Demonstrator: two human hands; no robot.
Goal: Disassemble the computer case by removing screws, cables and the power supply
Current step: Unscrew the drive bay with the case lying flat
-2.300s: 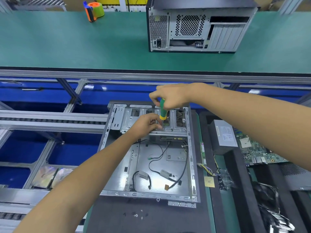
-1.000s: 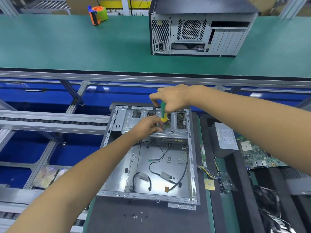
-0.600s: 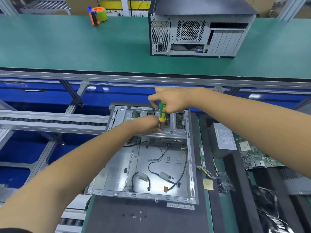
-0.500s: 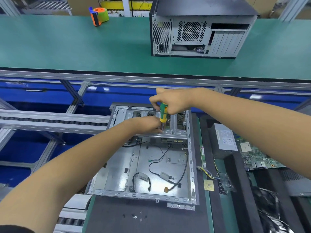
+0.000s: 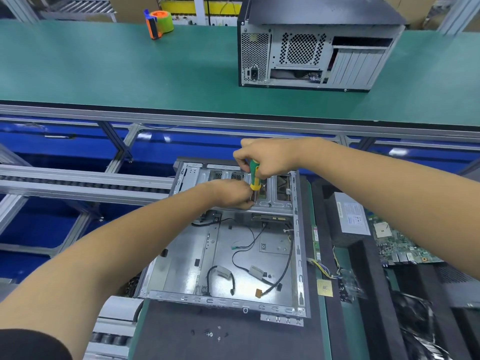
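Observation:
An open silver computer case (image 5: 181, 255) lies flat on a dark mat, with loose black cables (image 5: 246, 255) on its floor. My right hand (image 5: 265, 157) grips a green and yellow screwdriver (image 5: 255, 178) held upright over the drive cage (image 5: 283, 203) at the case's far end. My left hand (image 5: 231, 194) pinches the screwdriver's shaft near its tip against the cage. The tip and any screw under it are hidden by my fingers. A grey power supply (image 5: 350, 216) lies outside the case to the right.
Several loose screws (image 5: 210, 333) lie on the mat (image 5: 181, 341) in front of the case. A green circuit board (image 5: 400, 245) and foam strips sit to the right. Another closed case (image 5: 311, 50) and an orange tape dispenser (image 5: 158, 23) stand on the green bench beyond. Roller rails run at left.
My left forearm has swung in lower over the case's left side. Both hands stay at the drive cage with the screwdriver, which has shifted only slightly.

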